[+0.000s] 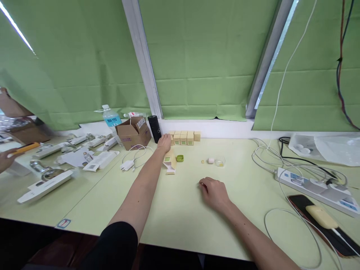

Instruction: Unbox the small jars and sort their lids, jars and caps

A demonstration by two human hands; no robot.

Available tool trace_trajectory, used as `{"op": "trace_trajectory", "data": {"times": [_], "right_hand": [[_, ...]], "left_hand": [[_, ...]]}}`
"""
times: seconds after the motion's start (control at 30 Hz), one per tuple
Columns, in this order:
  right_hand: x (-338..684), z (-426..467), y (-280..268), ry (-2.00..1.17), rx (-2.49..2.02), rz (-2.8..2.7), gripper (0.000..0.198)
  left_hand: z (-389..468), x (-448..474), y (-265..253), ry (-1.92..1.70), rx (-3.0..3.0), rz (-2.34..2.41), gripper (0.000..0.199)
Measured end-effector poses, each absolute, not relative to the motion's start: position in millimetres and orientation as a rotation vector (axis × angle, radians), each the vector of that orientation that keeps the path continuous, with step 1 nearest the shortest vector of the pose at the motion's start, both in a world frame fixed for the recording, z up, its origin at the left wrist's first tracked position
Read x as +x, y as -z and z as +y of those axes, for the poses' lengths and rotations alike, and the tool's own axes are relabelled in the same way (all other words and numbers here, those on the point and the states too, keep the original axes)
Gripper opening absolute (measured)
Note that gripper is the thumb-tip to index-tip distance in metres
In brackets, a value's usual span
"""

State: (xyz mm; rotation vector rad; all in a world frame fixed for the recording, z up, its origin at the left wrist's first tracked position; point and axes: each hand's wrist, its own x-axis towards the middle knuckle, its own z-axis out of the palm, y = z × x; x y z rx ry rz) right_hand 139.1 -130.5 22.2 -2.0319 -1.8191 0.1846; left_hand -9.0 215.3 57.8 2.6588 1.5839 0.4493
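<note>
At the back of the table my left hand (pixel 164 142) reaches the left end of a row of small beige boxes (pixel 183 138). Its fingers are closed about the leftmost box (pixel 172 140), which is mostly covered. Below that hand lies an opened beige carton (pixel 170 163) with its flaps out, and beside it a small green tray (pixel 180 158). My right hand (pixel 215 192) rests over the table with fingers curled together; what they pinch, if anything, is too small to name. Beyond it are a tiny yellow piece (pixel 202 161), a pinkish-white cap-like piece (pixel 210 161) and a clear shallow container (pixel 220 161).
A black bottle (pixel 154 128), a brown carton (pixel 134 133) and a water jug (pixel 111 120) stand back left. Metal fittings (pixel 46 170) lie left, near another person's hand (pixel 6 159). At right are a power strip (pixel 317 191), cables and a phone (pixel 300 204) under a yellow device (pixel 321 216).
</note>
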Motion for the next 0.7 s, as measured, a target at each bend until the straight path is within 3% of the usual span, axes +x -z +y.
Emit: {"op": "trace_trajectory", "data": {"times": [0.27,0.43,0.57,0.7], "right_hand": [[144,-128,-16,-0.154,-2.033,-1.81,0.023],[148,-126,-13,-0.171,-1.986,-1.77,0.023],[152,-126,-10,-0.172,-1.891,-1.7,0.023],[161,-124,-7,-0.17,-1.77,-1.545,0.025]], "left_hand": [[209,-15,-65,-0.528,2.522,1.731,0.053],[185,-24,-77,-0.793,2.49,1.688,0.057],[139,-26,-81,-1.219,2.36,1.371,0.057],[74,-29,-74,-1.193,2.247,0.868,0.058]]}}
